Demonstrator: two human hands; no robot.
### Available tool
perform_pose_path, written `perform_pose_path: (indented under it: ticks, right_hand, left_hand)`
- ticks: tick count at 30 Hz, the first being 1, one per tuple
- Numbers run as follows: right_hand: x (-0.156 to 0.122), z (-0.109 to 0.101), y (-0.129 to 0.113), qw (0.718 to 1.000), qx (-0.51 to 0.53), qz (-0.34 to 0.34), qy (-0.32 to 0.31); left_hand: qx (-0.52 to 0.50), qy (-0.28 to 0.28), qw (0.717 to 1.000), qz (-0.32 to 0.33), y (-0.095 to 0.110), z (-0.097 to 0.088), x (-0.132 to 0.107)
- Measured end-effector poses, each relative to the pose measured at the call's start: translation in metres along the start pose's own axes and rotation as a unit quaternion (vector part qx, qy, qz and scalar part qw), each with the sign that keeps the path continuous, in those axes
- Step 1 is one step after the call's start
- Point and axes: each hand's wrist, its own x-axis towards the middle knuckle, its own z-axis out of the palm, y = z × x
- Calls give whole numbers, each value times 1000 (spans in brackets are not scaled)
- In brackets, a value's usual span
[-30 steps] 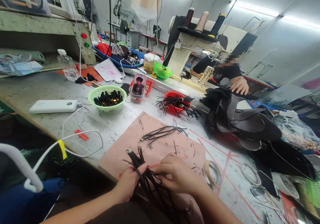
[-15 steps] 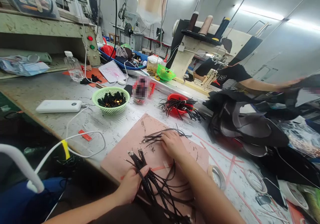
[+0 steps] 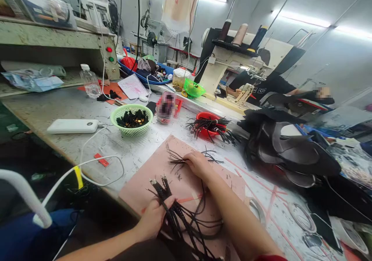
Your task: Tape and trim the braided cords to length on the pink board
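Note:
My left hand (image 3: 154, 218) is closed round a bundle of black cords (image 3: 170, 204) with metal tips, held at the near edge of a pink mat (image 3: 186, 183). My right hand (image 3: 199, 164) reaches forward over the mat and pinches at a small loose pile of black cords (image 3: 180, 159) lying on it. More cords trail from the bundle toward my lap.
A green basket (image 3: 132, 115) of small black parts, a white power bank (image 3: 72, 126) with its cable, a red dish of cords (image 3: 210, 121) and a tape roll (image 3: 257, 210) sit on the bench. Dark leather pieces (image 3: 287, 148) are heaped at right. Another person works at a sewing machine (image 3: 232, 67) behind.
My right hand left the bundle and moved forward to the loose cords on the mat. The left hand kept its hold. The person behind moved an arm across to the right.

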Motion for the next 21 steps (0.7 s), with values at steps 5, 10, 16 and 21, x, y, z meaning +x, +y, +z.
perform_pose_path:
  ticks: [5,10,16,21]
  right_hand:
    - [-36,-23,-32,997,64,44,-1]
    - [-83,-33,-92,966,210,74,-132]
    - [-93,-45,-96,960,183,135,-166]
    - [-81,-56,-80,932,287,98,-201]
  left_hand:
    - [-30,1,998,64,3,3,-5]
    - [-105,-16,992,66,7,4,-9]
    - [-108,-11,984,141,22,9,-17]
    - [-97,-49,981,158,34,15,-18]
